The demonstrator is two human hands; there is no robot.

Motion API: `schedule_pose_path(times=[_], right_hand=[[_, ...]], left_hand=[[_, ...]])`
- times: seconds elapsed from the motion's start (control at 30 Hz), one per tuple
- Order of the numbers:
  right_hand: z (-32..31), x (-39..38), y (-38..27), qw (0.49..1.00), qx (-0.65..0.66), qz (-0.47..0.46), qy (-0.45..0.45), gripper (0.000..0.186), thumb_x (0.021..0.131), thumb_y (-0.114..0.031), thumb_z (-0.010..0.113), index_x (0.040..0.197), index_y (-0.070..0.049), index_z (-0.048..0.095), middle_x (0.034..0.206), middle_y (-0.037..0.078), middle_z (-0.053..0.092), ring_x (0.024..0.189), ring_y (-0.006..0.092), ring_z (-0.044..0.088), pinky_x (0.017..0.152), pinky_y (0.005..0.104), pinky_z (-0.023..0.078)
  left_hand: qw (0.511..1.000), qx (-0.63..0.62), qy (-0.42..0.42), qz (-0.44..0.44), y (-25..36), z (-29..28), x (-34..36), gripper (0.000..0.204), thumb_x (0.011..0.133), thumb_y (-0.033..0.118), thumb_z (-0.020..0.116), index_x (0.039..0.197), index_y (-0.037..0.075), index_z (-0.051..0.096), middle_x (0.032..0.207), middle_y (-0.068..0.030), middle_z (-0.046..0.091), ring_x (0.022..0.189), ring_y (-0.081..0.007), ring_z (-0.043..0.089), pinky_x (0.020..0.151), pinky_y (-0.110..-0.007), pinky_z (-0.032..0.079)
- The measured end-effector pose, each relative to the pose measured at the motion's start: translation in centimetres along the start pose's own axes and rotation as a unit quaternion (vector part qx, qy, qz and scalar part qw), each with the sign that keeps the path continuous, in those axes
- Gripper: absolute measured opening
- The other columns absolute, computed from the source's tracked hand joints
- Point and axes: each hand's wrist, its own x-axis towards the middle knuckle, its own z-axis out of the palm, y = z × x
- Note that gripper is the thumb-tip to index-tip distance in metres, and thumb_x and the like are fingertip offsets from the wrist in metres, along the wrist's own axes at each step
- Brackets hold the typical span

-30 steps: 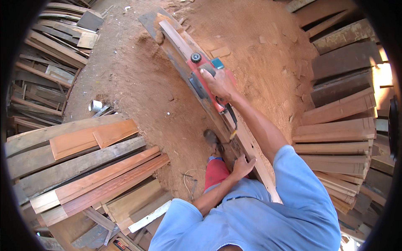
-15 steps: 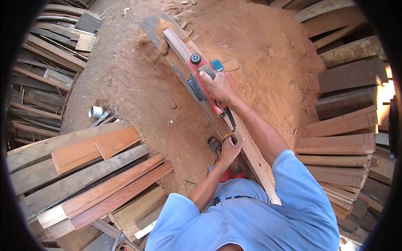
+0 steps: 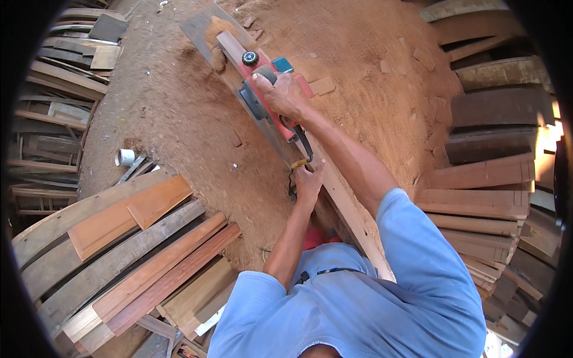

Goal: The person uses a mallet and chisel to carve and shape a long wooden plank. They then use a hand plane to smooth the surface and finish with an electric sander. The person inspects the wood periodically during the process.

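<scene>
A red electric planer [image 3: 303, 87] with a black front knob rests on a long pale wooden plank [image 3: 351, 216]. My right hand [image 3: 282, 96] is wrapped round the planer's dark handle, the thumb pointing forward. Behind the tool, my left hand [image 3: 308, 184] is closed on the black power cord [image 3: 305, 143], just below a yellow wrap on it. Its fingers are beside the plank's left edge. Under the plank lies a longer, dusty support board [image 3: 196, 33], with a heap of sawdust [image 3: 219, 28] at its far end.
Stacked boards [image 3: 128, 259] lie close on my left, and more timber [image 3: 477, 203] is piled along the right. Sawdust covers the ground [image 3: 370, 89]. A small white container [image 3: 125, 157] sits left of the bench, and a wood offcut [image 3: 323, 86] lies right of the planer.
The planer has slid farther forward along the plank with my right hand on it. My left hand has followed forward with the cord. The whole view has shifted slightly.
</scene>
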Motion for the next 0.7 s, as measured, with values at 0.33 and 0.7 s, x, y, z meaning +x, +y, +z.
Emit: schedule_pose_path(times=[0.33, 0.7], right_hand=[[0.6, 3.7, -1.7, 0.999, 0.029, 0.006, -0.014, 0.071, 0.094, -0.063, 0.051, 0.091, 0.007, 0.064, 0.075, 0.023, 0.064, 0.076, 0.0302, 0.064, 0.074, 0.0491, 0.049], [3.1, 9.6, -3.8, 1.0, 0.009, 0.014, -0.025, 0.07, 0.095, -0.059, 0.051, 0.089, 0.009, 0.064, 0.075, 0.03, 0.064, 0.076, 0.0373, 0.067, 0.073, 0.0504, 0.051]], left_hand=[[0.99, 0.117, 0.072, -0.021, 4.1, 2.2, 1.6, 0.083, 0.075, 0.037, 0.086, 0.121, -0.021, 0.05, 0.125, -0.041, 0.057, 0.121, -0.0463, 0.057, 0.106, -0.045, 0.044], [0.992, 0.094, 0.083, -0.008, 4.8, 2.0, 1.1, 0.081, 0.074, 0.026, 0.079, 0.13, -0.016, 0.039, 0.127, -0.0336, 0.051, 0.126, -0.0481, 0.046, 0.111, -0.054, 0.034]])
